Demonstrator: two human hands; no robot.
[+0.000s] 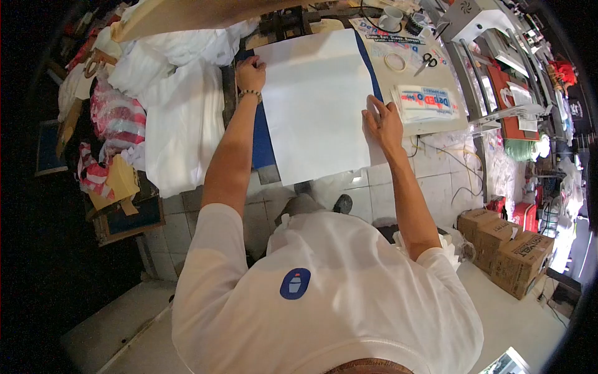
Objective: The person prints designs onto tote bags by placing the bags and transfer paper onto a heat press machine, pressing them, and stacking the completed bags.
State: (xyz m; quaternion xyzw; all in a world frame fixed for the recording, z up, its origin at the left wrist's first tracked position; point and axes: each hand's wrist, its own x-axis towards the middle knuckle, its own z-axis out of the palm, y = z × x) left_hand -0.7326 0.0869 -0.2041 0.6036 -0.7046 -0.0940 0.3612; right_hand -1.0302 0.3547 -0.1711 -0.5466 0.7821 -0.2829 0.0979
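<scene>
A smooth white sheet (317, 106) lies over a blue board (262, 140), whose edges show on both sides; I cannot tell whether it is cloth or paper. Its near end hangs past the board. At the upper left edge, my left hand (251, 76) is closed, fingers curled on the sheet's border, a beaded bracelet on the wrist. Along the right edge rests my right hand (385, 124), its fingers apart and the index stretched forward. Beside the board at left is a heap of folded white cloth (184, 124).
On the right-hand table are scissors (428, 60), a tape roll (395, 62), a stack of printed pieces (427, 103) and a mug (390, 19). Cardboard boxes (520, 258) stand on the right. A pale beam (187, 15) crosses the top. Cables (458, 156) trail at right.
</scene>
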